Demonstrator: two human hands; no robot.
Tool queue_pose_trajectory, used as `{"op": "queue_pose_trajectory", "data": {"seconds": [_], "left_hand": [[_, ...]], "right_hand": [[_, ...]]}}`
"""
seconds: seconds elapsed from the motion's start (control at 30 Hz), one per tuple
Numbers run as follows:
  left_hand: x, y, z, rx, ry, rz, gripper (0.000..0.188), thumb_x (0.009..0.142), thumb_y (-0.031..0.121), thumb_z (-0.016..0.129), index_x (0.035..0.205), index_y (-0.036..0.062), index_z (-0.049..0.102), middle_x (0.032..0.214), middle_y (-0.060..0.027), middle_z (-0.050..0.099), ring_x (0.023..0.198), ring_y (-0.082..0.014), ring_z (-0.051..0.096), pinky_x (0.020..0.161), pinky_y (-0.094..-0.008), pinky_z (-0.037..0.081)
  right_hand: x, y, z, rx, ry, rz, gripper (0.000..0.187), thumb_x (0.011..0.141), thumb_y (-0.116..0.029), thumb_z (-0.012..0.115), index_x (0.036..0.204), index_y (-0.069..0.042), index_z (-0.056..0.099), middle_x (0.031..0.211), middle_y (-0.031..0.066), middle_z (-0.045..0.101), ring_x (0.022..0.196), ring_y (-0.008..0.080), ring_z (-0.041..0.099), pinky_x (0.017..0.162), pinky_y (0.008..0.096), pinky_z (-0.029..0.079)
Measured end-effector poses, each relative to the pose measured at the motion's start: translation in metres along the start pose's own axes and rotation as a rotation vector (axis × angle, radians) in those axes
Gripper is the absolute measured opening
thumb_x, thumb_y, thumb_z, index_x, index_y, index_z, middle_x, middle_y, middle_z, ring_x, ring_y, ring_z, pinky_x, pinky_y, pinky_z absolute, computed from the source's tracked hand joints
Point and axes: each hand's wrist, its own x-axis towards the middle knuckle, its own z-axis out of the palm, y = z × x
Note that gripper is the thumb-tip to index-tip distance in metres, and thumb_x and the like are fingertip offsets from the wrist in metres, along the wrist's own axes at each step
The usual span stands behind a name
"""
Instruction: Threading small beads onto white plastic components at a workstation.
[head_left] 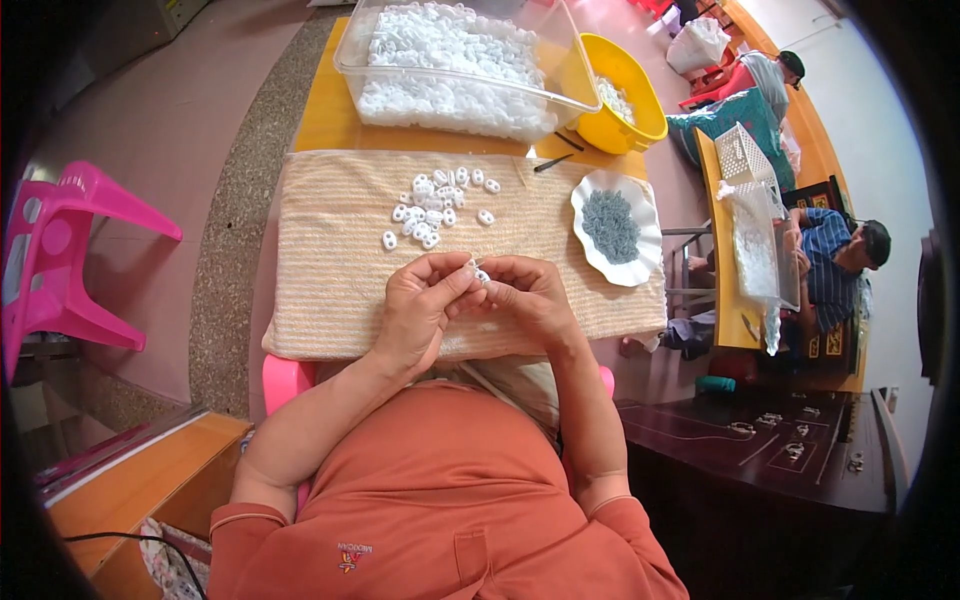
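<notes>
Both hands meet at the near part of a towel-covered table, fingertips pinched together around one small white plastic piece (482, 277). My left hand (425, 305) is closed with thumb and forefinger on its left side. My right hand (530, 300) grips it from the right, fingers curled. Something thin and pale sticks up between the fingertips, too small to name. Beyond the hands lies a loose pile of white two-holed oval pieces (430, 208) on the striped towel (330, 250). To the right, a white wavy-rimmed dish (648, 225) holds many small grey-blue parts (610, 226).
A clear plastic bin (350, 60) full of white pieces stands at the far side, beside a yellow basin (650, 120). A dark pen-like tool (553, 162) lies near the towel's far edge. A pink stool (85, 210) stands left. Another person (830, 250) sits at a table on the right.
</notes>
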Motion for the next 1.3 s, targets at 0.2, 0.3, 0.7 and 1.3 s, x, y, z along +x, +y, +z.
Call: {"op": "queue_pose_trajectory", "data": {"seconds": [0.2, 0.3, 0.7, 1.3], "left_hand": [[0.000, 0.002, 0.000, 0.027, -0.022, -0.010, 0.017, 0.089, 0.002, 0.062, 0.105, -0.0022, 0.059, 0.088, -0.0081, 0.065, 0.077, -0.0133, 0.063, 0.073, -0.0241, 0.055], [0.000, 0.002, 0.000, 0.038, -0.018, -0.024, 0.018, 0.088, 0.002, 0.062, 0.106, -0.0025, 0.059, 0.088, -0.0086, 0.065, 0.078, -0.0135, 0.064, 0.073, -0.0239, 0.055], [0.001, 0.003, 0.001, 0.055, -0.017, -0.061, 0.014, 0.088, 0.002, 0.062, 0.102, -0.0023, 0.062, 0.089, -0.0086, 0.066, 0.078, -0.0125, 0.064, 0.073, -0.0236, 0.056], [0.001, 0.002, -0.001, 0.099, -0.022, -0.105, 0.015, 0.089, 0.005, 0.063, 0.101, -0.0024, 0.061, 0.089, -0.0095, 0.067, 0.074, -0.0126, 0.065, 0.068, -0.0222, 0.054]], "right_hand": [[-0.002, -0.005, 0.000, 0.005, -0.023, 0.055, 0.026, 0.088, -0.007, 0.065, 0.111, 0.005, 0.063, 0.095, 0.0073, 0.068, 0.082, 0.0113, 0.063, 0.072, 0.0241, 0.051], [-0.002, -0.003, -0.001, 0.004, -0.013, 0.026, 0.026, 0.088, -0.006, 0.065, 0.112, 0.004, 0.063, 0.096, 0.0074, 0.068, 0.082, 0.0117, 0.063, 0.073, 0.0242, 0.052], [0.000, 0.006, -0.008, 0.036, 0.055, -0.033, 0.028, 0.087, -0.005, 0.066, 0.113, 0.003, 0.062, 0.096, 0.0076, 0.068, 0.081, 0.0114, 0.063, 0.071, 0.0240, 0.052], [-0.002, 0.010, -0.013, 0.001, 0.090, -0.070, 0.029, 0.086, -0.004, 0.067, 0.113, 0.004, 0.061, 0.093, 0.0080, 0.068, 0.078, 0.0115, 0.063, 0.071, 0.0237, 0.052]]}}
